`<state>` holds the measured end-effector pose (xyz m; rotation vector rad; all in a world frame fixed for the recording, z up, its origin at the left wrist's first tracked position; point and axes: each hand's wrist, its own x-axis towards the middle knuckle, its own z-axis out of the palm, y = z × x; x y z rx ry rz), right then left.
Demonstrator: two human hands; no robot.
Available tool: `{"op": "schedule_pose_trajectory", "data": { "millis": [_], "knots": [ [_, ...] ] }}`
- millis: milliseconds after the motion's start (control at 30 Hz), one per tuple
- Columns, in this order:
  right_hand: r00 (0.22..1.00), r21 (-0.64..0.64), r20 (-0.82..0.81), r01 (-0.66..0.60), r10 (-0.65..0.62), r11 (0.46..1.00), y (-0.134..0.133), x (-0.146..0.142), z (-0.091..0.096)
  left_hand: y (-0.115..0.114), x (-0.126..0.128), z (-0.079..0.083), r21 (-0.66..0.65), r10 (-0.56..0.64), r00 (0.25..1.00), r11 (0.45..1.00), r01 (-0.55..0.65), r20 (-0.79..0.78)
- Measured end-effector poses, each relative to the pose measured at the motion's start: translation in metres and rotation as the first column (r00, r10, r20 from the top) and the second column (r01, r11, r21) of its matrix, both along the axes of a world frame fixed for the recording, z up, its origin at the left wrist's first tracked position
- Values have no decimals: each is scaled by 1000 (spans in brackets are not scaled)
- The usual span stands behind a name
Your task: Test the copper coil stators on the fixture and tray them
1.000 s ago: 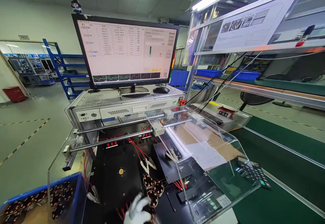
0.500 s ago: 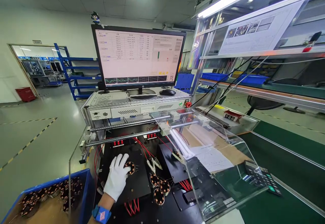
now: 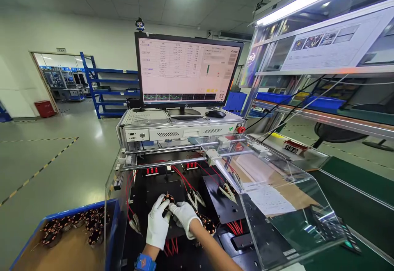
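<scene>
Holding: the left hand (image 3: 158, 222) in a white glove and the right hand (image 3: 185, 217) in a white glove come together, fingertips meeting, around a copper coil (image 3: 168, 198), a dark ring wound with copper wire.

Grip: the hands are together, not apart. The left fingers (image 3: 163, 201) curl against the coil's near edge and look clamped on it. The right fingers (image 3: 172, 208) press in just below it, but whether they bear on the coil or only on the left hand is hidden.

Under the grip: a black plate (image 3: 160, 191) lies beneath both hands, with the coil held just above or on it; the contact cannot be seen.

Just beyond the grip: two metal clips (image 3: 193, 200) on red wires (image 3: 184, 183) sit close to the right of the coil. A third clip (image 3: 135, 224) lies to the left of the hands.

Beside the right wrist: another copper coil (image 3: 208, 225) lies partly hidden under the hand.

Left of the grip: a blue bin (image 3: 111, 222) holds a heap of more coils (image 3: 70, 226).

Left wrist: a blue wristband (image 3: 144, 262) circles it.

Ahead of the grip: a monitor (image 3: 184, 68) shows a table of readings and traces.
</scene>
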<state>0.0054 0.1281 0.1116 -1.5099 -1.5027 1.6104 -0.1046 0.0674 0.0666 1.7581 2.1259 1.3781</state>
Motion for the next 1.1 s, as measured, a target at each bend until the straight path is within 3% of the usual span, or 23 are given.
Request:
{"op": "schedule_pose_trajectory", "data": {
  "millis": [100, 233, 300, 367, 467, 567, 633, 733, 900, 1000, 1100],
  "knots": [
    [999, -33, -23, 38, -39, 999, 10, 0, -7, 3, -8, 5, -10, -48, 999, 999, 48, 11],
    [990, 16, -40, 135, -134, 991, 23, 17, -20, 0, -11, 13, -19, -76, 995, 997, 74, -66],
    [975, 150, -30, 221, -219, 964, 35, 27, -29, -2, -9, 15, -5, -54, 989, 999, 54, -140],
    [961, 358, 47, 240, -274, 903, 50, 35, -40, -3, -5, 14, 16, -34, 977, 999, 38, -209],
    [906, 542, 335, 40, -259, 840, 70, 40, -61, -4, -2, 13, 25, -33, 963, 999, 41, -268],
    [797, 502, 566, -132, -209, 854, 83, 38, -75, -6, -2, 17, 31, -57, 956, 997, 69, -286],
    [776, 432, 608, -146, -168, 890, 87, 34, -77, -7, -2, 22, 45, -62, 960, 996, 77, -272],
    [820, 401, 542, -59, -185, 914, 90, 31, -65, -10, -1, 28, 37, -67, 971, 996, 78, -228],
    [898, 426, 384, 36, -216, 904, 84, 23, -17, -11, -3, 22, -4, -97, 988, 995, 97, -119],
    [991, 204, -8, 135, -137, 970, 72, 8, 8, -10, -5, 15, 21, -118, 992, 993, 119, -46],
    [967, -11, -238, 93, -93, 996, 60, -9, 17, -8, -5, 14, 0, -122, 992, 993, 122, -33]
  ]
}}
